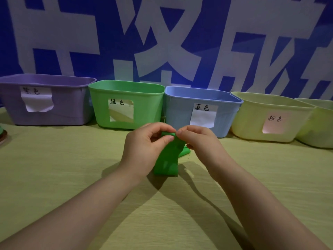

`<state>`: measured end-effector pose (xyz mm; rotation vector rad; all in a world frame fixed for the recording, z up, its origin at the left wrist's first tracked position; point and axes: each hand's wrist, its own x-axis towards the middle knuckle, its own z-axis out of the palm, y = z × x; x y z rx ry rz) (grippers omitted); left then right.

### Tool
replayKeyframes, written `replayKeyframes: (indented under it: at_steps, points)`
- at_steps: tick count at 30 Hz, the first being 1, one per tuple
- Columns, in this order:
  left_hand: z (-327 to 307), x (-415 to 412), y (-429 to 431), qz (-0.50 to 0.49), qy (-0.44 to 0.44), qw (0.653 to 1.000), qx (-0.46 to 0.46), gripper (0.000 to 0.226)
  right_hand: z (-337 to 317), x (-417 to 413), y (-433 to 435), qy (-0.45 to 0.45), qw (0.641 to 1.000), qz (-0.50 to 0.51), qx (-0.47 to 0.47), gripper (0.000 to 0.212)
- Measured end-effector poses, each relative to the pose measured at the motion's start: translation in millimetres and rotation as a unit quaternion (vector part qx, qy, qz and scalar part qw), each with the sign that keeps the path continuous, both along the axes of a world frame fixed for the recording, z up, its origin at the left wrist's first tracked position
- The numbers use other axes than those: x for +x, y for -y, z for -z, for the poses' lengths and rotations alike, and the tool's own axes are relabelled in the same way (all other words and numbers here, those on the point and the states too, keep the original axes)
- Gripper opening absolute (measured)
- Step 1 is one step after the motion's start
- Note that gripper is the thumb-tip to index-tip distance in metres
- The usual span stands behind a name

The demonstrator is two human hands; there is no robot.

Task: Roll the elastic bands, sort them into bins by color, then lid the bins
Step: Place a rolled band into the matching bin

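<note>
A green elastic band [167,161] hangs above the table's middle, its top edge folded over. My left hand [144,147] pinches that top edge from the left and my right hand [200,143] pinches it from the right. The band's lower end touches the table. Behind stand a purple bin [72,109], a green bin [100,109], a blue bin [176,112] and a pale yellow bin [248,121], each with a paper label. The bins stand without lids.
Another pale yellow bin [317,129] shows at the far right edge. A round object [2,135] is cut off at the left edge. The table [54,168] wears a yellow-green cloth. A blue and white banner [162,42] rises behind the bins.
</note>
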<state>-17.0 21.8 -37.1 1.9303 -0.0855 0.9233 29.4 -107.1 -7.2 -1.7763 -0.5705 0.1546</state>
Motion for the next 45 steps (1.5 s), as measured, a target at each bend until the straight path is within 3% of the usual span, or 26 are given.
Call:
replayKeyframes:
  at_steps: [2,6,9,15,21,27,35,41,45]
  points:
    - [-0.4,-0.2,-0.2,-0.012,0.004,1.000,0.015,0.034,0.3,-0.5,1.0,0.014,1.000,0.003,-0.011,0.021]
    - [-2.3,2.6,-2.7,-0.023,0.014,0.999,0.017,0.036,3.5,-0.9,0.7,0.159,0.984,0.024,-0.084,0.006]
    - [-1.7,2.7,-3.5,-0.016,-0.001,1.000,0.014,0.035,5.9,0.4,-0.7,0.227,0.967,0.034,-0.105,0.010]
    - [-0.4,2.2,-2.0,0.013,-0.012,0.999,-0.033,0.033,5.7,3.8,0.9,0.165,0.983,0.038,-0.073,0.013]
    - [0.8,2.0,-2.6,-0.019,-0.003,0.999,0.041,0.018,5.8,3.6,2.4,0.104,0.993,-0.003,-0.059,0.020]
    - [1.2,2.9,-4.9,-0.053,0.000,0.995,0.090,0.007,6.3,2.4,1.4,0.149,0.986,0.000,-0.070,0.009]
    - [0.0,0.7,-1.9,-0.012,-0.021,0.998,0.052,0.006,6.5,6.7,2.4,0.190,0.978,0.050,-0.066,0.019]
    - [2.2,1.8,-2.8,-0.023,-0.021,0.999,0.026,0.027,2.7,6.7,5.5,0.194,0.975,0.037,-0.102,0.010]
    - [2.4,1.5,-2.4,-0.034,-0.024,0.999,0.031,0.013,3.3,6.3,5.8,0.203,0.971,0.031,-0.124,0.012]
